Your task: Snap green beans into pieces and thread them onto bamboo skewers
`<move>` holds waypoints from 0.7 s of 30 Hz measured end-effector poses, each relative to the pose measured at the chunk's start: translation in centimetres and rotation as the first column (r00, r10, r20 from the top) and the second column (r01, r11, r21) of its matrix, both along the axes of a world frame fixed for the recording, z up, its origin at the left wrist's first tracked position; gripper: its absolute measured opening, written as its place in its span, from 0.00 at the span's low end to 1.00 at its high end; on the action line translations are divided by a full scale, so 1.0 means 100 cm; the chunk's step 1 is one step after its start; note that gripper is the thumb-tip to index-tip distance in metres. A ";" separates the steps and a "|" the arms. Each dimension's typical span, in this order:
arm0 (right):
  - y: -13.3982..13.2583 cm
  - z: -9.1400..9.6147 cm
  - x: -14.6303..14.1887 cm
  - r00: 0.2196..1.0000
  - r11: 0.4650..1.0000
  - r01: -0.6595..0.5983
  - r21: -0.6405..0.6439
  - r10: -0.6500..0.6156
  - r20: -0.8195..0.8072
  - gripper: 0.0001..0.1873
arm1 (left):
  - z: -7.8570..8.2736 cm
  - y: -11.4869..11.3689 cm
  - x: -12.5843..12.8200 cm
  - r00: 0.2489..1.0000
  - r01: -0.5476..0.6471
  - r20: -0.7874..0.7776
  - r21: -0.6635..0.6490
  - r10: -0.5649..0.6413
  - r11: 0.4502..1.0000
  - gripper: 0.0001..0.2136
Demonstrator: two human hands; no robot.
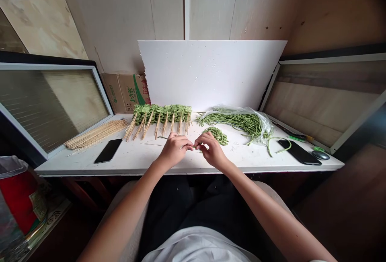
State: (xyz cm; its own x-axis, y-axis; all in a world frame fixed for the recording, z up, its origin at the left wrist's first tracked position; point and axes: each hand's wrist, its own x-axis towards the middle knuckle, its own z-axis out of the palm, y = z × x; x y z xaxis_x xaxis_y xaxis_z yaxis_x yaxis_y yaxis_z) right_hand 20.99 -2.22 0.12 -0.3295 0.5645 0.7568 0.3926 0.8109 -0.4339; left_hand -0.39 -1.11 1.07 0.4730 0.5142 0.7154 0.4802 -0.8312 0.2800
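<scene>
Both hands meet above the front edge of the bench (135, 161), fingertips pinched shut. The left hand (174, 149) appears to grip a thin skewer (163, 137), and the right hand (212, 149) nips a small green bean piece (198, 144) at its tip. This looks like threading. The heap of cut pieces (219, 134) lies just beyond the right hand, with the loaded skewers (163, 114) in a row behind and bare sticks (96, 134) off to the left. Pushing the piece on calls for a steady stick, its point centred on the bean, and fingertips kept clear of it
</scene>
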 end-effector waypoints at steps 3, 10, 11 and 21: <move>0.002 -0.004 0.000 1.000 0.999 -0.025 -0.039 0.025 -0.005 0.12 | -0.003 0.001 0.000 0.999 0.011 -0.034 -0.057 -0.013 0.998 0.12; 0.014 -0.020 0.001 0.935 0.853 -0.330 -0.403 0.239 -0.260 0.19 | 0.000 -0.002 0.002 0.997 0.054 -0.037 -0.185 -0.062 0.981 0.13; 0.014 -0.022 0.001 0.918 0.815 -0.375 -0.442 0.259 -0.301 0.21 | 0.000 -0.002 0.002 0.998 0.054 -0.034 -0.188 -0.061 0.981 0.13; -0.002 -0.004 -0.002 0.990 0.996 -0.004 -0.093 -0.009 -0.139 0.07 | 0.003 0.000 -0.002 0.999 -0.034 -0.020 -0.201 0.030 0.979 0.11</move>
